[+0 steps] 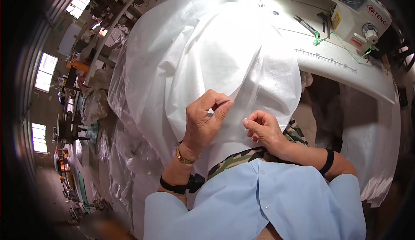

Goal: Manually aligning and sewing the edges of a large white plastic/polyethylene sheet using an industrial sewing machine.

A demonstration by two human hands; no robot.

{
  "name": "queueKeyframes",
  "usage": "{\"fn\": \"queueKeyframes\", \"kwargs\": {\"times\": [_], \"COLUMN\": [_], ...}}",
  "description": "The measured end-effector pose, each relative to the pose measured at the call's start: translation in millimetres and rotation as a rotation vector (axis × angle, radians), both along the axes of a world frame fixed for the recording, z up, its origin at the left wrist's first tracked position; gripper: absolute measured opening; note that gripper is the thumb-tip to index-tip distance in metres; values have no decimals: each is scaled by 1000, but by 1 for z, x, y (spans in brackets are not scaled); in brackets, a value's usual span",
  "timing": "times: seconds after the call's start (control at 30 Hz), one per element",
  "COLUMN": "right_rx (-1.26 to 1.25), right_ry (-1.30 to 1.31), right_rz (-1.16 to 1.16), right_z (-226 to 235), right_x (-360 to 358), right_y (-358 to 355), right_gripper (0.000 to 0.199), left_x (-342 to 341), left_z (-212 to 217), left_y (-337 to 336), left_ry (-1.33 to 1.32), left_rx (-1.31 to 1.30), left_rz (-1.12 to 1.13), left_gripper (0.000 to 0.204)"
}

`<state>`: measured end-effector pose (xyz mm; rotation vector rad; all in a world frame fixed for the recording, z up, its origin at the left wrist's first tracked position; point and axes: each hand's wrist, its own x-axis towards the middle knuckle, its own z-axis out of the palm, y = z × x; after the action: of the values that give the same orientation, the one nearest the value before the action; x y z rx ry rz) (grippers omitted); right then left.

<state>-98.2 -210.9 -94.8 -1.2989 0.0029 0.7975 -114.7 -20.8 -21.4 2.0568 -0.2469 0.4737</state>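
A large translucent white sheet (212,54) spreads in folds over the sewing table and down onto my lap. My left hand (203,121), with a gold watch at the wrist, pinches an edge of this sheet between thumb and forefinger. Close by on the right, my right hand (267,132) is closed, its fingers curled in a pinch above the sheet. A tiny white bit shows at its fingertips; I cannot make out what it is. The sewing machine (354,19) stands at the far right, its lamp glaring on the sheet's far part.
Dark thread snips (306,25) lie on the machine bed beside tangled green thread (319,39). A printed ruler scale (326,59) runs along the table. More white sheeting (367,149) hangs at the right, and crumpled plastic (123,162) heaps at the left.
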Motion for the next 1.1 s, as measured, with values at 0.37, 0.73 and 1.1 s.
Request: {"fn": "queueKeyframes", "kwargs": {"times": [0.37,0.73,1.1], "right_rx": [97,199,113], "right_ry": [-197,-396,-446], "right_rz": [-44,21,94], "right_z": [13,39,31], "right_x": [-8,-7,0], "right_y": [-6,-17,1], "right_gripper": [14,13,17], "left_x": [2,-4,-4], "left_z": [2,-19,-43], "left_y": [8,-3,-8], "left_ry": [22,400,373], "left_rx": [11,-25,-203], "left_rz": [-23,-179,-247], "left_gripper": [9,8,10]}}
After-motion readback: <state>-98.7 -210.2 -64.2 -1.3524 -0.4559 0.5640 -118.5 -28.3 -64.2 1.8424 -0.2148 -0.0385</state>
